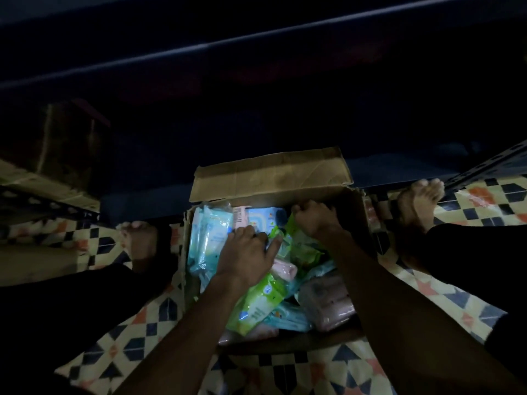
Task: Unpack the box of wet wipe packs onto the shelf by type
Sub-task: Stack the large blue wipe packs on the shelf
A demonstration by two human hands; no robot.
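Both hands reach into the open box (273, 178) on the floor — left hand (245, 252) spread flat on packs; right hand (313, 220) clutching a green pack (296, 238); dim light risks mixing types

Open cardboard box (268, 178) on patterned tile floor (328, 369), holding mixed wet wipe packs: light blue packs (209, 238) at left, green pack (261, 305) at centre, pink pack (330, 303) at right; left hand (246, 256) and right hand (316, 219) both inside, grasp unclear; bare feet flank box.
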